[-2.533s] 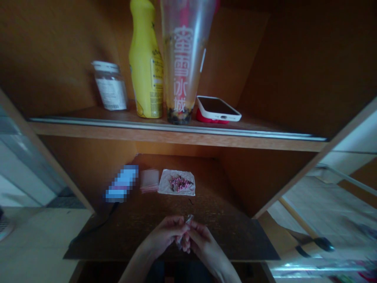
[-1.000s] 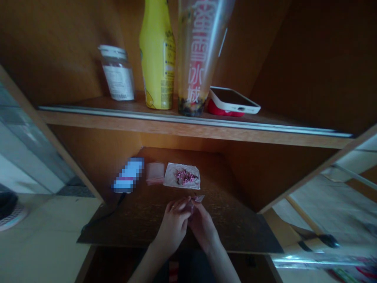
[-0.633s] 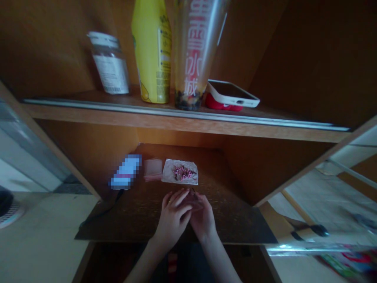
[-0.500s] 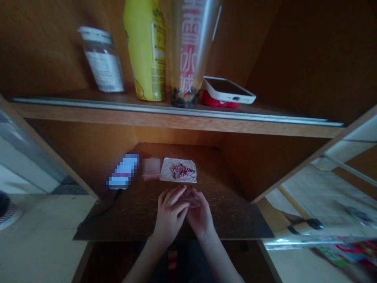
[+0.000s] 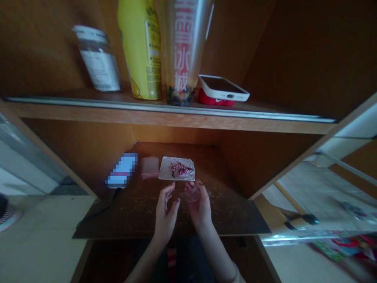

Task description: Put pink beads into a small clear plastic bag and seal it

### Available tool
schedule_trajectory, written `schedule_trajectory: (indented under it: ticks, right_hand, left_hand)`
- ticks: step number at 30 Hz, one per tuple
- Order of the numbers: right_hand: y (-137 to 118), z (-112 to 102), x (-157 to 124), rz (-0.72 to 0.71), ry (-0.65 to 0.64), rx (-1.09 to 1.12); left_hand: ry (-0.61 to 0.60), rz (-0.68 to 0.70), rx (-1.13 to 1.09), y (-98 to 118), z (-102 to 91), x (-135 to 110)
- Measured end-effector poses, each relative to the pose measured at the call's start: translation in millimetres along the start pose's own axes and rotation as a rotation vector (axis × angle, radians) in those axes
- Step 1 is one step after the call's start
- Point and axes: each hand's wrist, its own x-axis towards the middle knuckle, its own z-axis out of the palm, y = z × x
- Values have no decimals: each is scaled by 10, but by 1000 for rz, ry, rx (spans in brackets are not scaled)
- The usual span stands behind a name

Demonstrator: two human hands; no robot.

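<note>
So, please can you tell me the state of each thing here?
Left hand, open, holding nothing.
Right hand, holding small clear plastic piece.
White sheet, lying flat, pink beads on it.
Plastic cup, upright, dark remains at bottom.
Phone, lying face up, screen dark.
Yellow bottle, upright.

Left hand [image 5: 166, 212] stands open, right hand [image 5: 199, 208] cupped (barely apart).

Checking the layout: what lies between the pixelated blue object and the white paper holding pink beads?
A small pinkish plastic bag lies between them, as the head view shows.
</note>
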Motion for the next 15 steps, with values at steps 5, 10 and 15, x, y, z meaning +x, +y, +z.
schedule_trajectory:
  ticks: [5,10,15]
  right_hand:
    - [177,21,-82,-285,-43,-205]
    - [298,-8,-135,-482,-94,-393]
    - [276,-19,-164,-536,-130,-461]
  left_hand:
    - [76,-679,-714,-108,182,90]
    - [-20,-704,-917,-175,324,111]
    - [-28,-769,-933,-257,355,102]
